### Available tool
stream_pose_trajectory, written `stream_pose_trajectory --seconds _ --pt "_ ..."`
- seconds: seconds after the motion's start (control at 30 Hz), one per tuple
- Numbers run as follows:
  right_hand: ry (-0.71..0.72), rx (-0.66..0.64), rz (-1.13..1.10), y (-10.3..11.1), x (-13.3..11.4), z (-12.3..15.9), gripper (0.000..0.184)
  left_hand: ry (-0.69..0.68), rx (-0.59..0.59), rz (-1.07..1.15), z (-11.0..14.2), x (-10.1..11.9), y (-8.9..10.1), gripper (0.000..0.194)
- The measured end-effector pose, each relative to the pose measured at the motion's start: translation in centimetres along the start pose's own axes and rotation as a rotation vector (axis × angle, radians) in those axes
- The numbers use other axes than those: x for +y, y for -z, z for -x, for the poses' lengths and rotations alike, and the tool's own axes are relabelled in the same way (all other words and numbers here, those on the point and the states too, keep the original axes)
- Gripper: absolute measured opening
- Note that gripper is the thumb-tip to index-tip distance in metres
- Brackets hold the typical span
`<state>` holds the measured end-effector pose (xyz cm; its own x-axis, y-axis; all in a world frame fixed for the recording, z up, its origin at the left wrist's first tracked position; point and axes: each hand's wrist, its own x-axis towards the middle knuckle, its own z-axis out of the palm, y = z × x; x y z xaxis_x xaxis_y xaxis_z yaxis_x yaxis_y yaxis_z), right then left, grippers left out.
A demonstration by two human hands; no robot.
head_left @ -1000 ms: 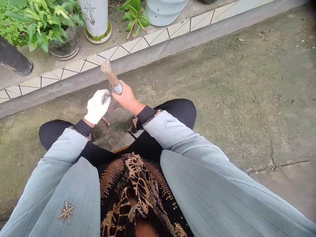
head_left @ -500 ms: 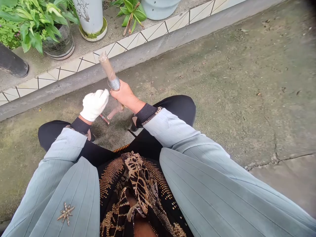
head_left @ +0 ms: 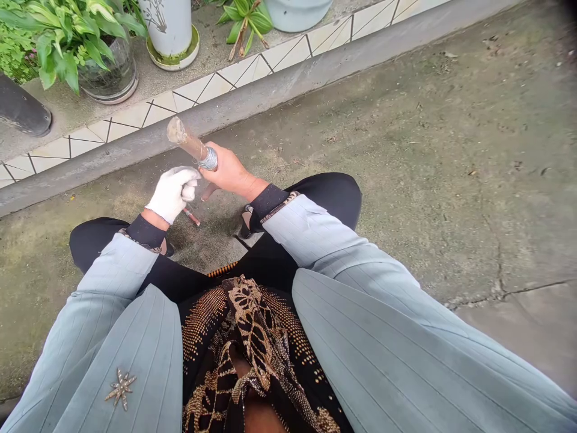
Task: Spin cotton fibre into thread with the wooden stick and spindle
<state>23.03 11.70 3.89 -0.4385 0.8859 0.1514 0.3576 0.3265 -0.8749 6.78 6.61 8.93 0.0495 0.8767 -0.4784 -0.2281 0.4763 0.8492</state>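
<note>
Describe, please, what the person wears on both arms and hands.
The left hand wears a white glove; the right hand is bare. Both sleeves are pale blue-grey with thin lines; black cuffs and a patterned trim show at the ends.

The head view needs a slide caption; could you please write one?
Bare right hand gripping a wooden stick wound with silvery wire, gloved left hand close beside it.

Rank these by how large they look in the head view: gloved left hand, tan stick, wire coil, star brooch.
1. Gloved left hand
2. Tan stick, visible part
3. Wire coil and star brooch: too alike to rank; the brooch looks nearer the camera.
</note>
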Motion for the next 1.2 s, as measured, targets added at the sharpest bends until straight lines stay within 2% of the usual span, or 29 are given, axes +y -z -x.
stream_pose_trajectory --seconds 0.13,0.27,0.37,0.43,0.6,0.73,0.87,1.03,1.2 --pt "-0.045 0.002 -0.063 0.5 -1.4 0.3 0.025 0.15 -0.083 0.141 0.1 0.4 0.1 0.023" --pt "-0.129 0.028 -0.113 0.7 -2.5 0.3 0.027 0.174 -0.138 0.129 -0.1 0.5 0.2 0.02" --pt "-0.179 0.095 -0.196 0.3 -2.3 0.1 0.026 0.095 -0.113 0.097 -0.2 0.2 0.3 0.019" --pt "-0.24 0.094 -0.311 -0.1 -2.0 0.1 0.025 0.03 -0.068 0.075 -0.4 -0.2 0.4 0.017" --pt "-0.357 0.018 -0.68 -0.3 -1.7 0.3 0.03 -0.106 -0.006 0.02 -0.8 -0.9 0.6 0.019" --pt "-0.35 -0.041 -0.861 0.3 -2.0 0.7 0.037 -0.214 0.017 -0.033 -1.0 -1.0 0.8 0.022" --pt "-0.345 -0.104 -1.003 1.1 -2.3 0.9 0.053 -0.326 0.021 -0.093 -1.1 -0.7 1.2 0.02" --pt "-0.307 -0.051 -1.053 1.8 -2.4 1.2 0.061 -0.385 0.053 -0.126 -1.1 -0.4 1.9 0.019" --pt "-0.324 0.137 -0.904 2.6 -2.2 1.1 0.044 -0.377 0.085 -0.144 -1.1 -0.6 2.6 0.019"
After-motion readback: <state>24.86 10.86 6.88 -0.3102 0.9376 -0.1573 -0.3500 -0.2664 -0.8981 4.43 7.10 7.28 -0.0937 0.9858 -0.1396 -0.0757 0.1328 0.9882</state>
